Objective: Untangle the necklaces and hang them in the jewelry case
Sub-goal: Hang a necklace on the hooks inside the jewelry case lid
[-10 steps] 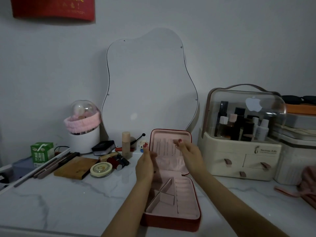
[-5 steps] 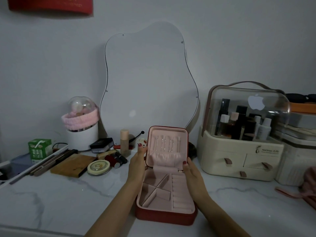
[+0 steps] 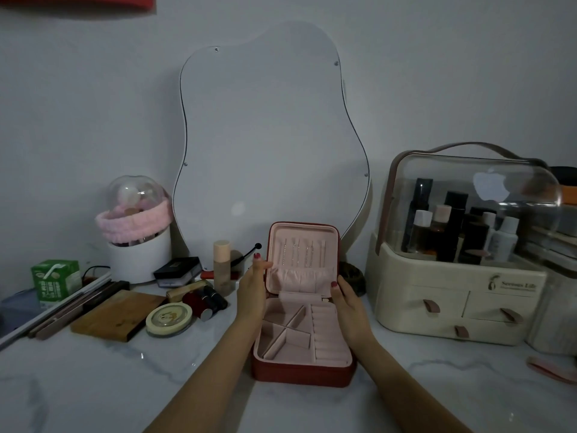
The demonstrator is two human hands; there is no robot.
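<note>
A red jewelry case (image 3: 299, 375) with pink lining stands open on the marble table, its lid upright. Several thin necklaces (image 3: 304, 254) hang in straight lines inside the lid, above a gathered pink pocket. The divided tray below holds nothing that I can see. My left hand (image 3: 253, 287) grips the lid's left edge, thumb on the inner rim. My right hand (image 3: 348, 300) holds the case's right side near the hinge.
A wavy mirror (image 3: 268, 135) leans on the wall behind the case. Left are a foundation bottle (image 3: 222, 267), lipsticks (image 3: 204, 303), a round tin (image 3: 169, 318), a wooden board (image 3: 117, 314) and a white pot with a pink headband (image 3: 137, 239). A cosmetics organiser (image 3: 459, 289) stands right.
Both hands dropped from the necklaces inside the lid to the case's sides. The hanging necklaces are now uncovered. The case shifted slightly toward the mirror.
</note>
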